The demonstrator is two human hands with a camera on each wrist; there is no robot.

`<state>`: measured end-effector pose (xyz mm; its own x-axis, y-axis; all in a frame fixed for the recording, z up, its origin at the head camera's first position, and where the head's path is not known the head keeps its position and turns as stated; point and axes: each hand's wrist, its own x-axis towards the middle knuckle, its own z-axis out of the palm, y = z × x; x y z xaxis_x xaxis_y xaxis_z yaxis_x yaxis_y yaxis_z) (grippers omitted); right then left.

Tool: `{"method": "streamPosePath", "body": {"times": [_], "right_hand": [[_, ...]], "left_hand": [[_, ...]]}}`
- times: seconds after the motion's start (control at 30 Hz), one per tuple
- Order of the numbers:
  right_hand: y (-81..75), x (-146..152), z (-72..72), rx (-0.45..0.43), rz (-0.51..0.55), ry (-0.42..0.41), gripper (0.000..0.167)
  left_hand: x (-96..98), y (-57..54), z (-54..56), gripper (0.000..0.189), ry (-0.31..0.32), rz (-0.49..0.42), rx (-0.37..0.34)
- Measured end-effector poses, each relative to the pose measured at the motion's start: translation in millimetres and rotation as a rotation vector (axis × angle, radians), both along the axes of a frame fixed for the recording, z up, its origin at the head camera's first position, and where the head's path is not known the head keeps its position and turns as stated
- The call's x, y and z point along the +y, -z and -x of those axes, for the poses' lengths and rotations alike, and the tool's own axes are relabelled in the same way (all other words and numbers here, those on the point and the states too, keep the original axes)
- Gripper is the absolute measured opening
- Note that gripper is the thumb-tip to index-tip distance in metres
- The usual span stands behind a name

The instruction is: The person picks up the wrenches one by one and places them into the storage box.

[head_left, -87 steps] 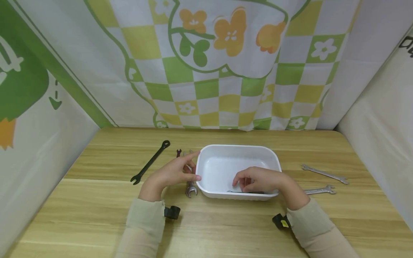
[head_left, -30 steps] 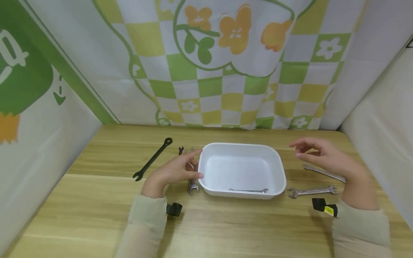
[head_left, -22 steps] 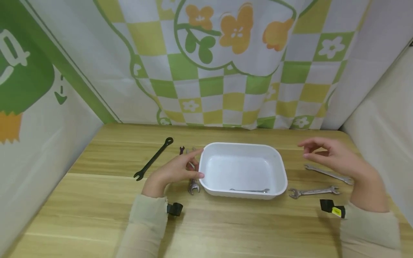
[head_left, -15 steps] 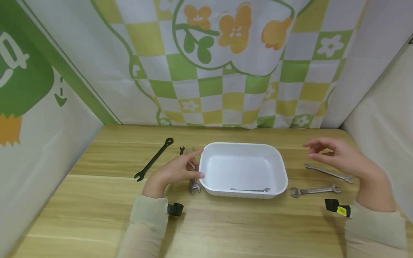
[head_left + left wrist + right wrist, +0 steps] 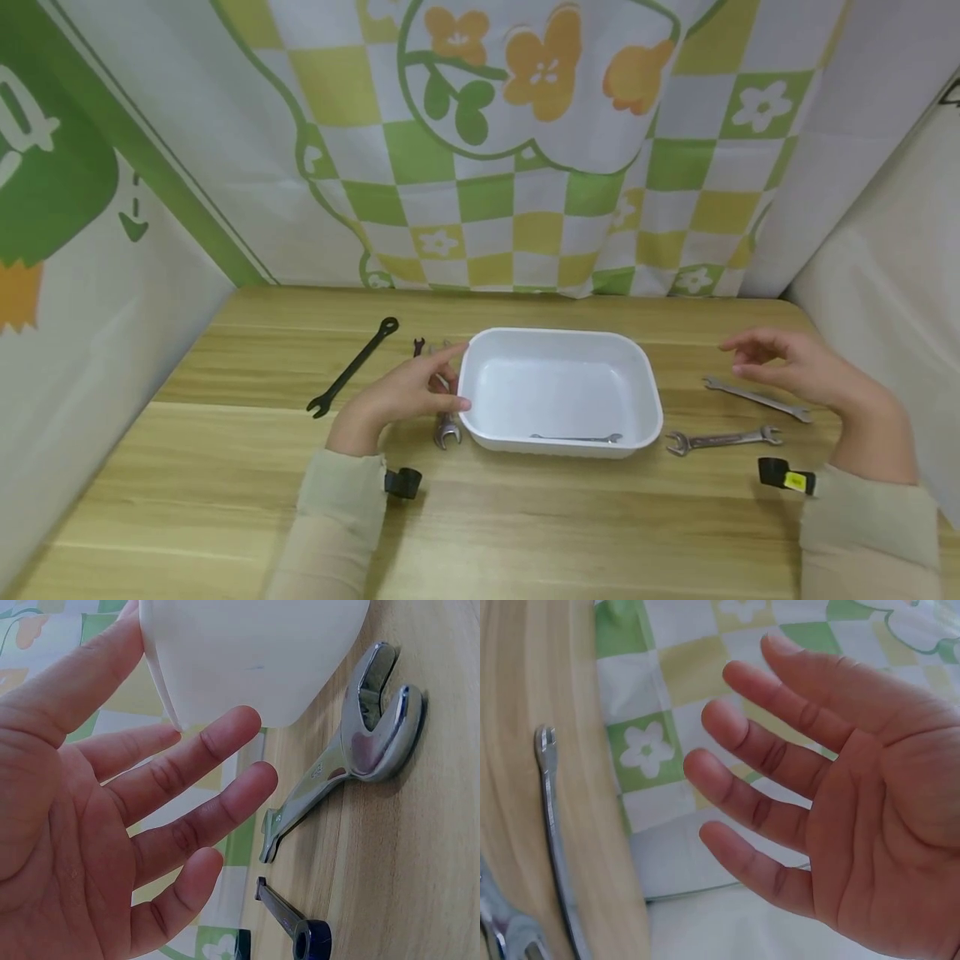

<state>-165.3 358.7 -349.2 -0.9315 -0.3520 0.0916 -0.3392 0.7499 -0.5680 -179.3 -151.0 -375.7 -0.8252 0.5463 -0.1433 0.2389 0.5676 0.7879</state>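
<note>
A white basin (image 5: 558, 446) stands mid-table with one thin wrench (image 5: 577, 438) lying inside along its near wall. My left hand (image 5: 408, 392) touches the basin's left end with thumb and index fingertip, and its other fingers are extended, as the left wrist view shows. Beneath that hand lie a silver open-end wrench (image 5: 315, 776) and a small dark wrench (image 5: 289, 919), both partly hidden in the head view. My right hand (image 5: 802, 367) hovers with relaxed, spread fingers, holding nothing. Nearby on the tabletop are a slim silver wrench (image 5: 757, 399) and a thicker one (image 5: 723, 440).
A long black combination wrench (image 5: 352, 367) lies at the left of the wooden table (image 5: 525, 533). A checkered curtain (image 5: 517, 208) hangs behind the back edge, and pale cloth walls stand on both sides.
My right hand has come out of the basin and moved right, above the silver wrenches, uncovering the wrench in the basin. My left hand has stayed at the basin's left end.
</note>
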Motion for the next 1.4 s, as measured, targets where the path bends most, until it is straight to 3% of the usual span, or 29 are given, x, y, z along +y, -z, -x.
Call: {"method": "streamPosePath", "body": {"times": [0.4,0.8,1.4], "right_hand": [[15.2,12,9.1,-0.163,-0.151,0.046,0.034],[29.1,21,17.5,-0.167,-0.14,-0.009,0.034],[42.4,17,20.7,-0.325,-0.173,-0.051,0.025]], "left_hand": [[-1.3,0.4,1.7,0.088,-0.004,0.019,0.001],[-0.2,-1.0,1.1,0.088,-0.026,0.023,0.001],[2.2,0.1,1.1,0.089,-0.014,0.024,-0.022]]}}
